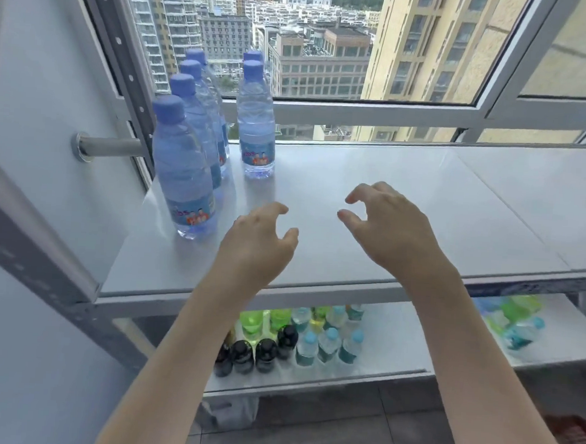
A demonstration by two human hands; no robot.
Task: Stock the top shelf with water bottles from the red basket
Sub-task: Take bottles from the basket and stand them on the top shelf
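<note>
Both hands are empty here, hovering over the flat pale grey top shelf (405,208) around the middle of the frame. The left hand (257,243) has its fingers loosely curled with nothing in them, and the right hand (389,224) is the same deal, thumb and forefinger apart like a relaxed claw.

The clear plastic water bottles with blue caps and blue labels are all off to the left of the hands. The nearest water bottle (185,170) stands upright just left of the left hand, near the shelf's front edge but not touching the hand. Behind it three more line up toward the window, and a second row (256,123) of two stands a little to the right, further back in the upper left of the frame.

Below, the lower shelf (396,358) holds a bunch of green, dark and light-blue-capped bottles (295,335). A corner of the red plastic mesh basket (573,441) peeks in at the bottom right, on the floor, well away from both hands.
</note>
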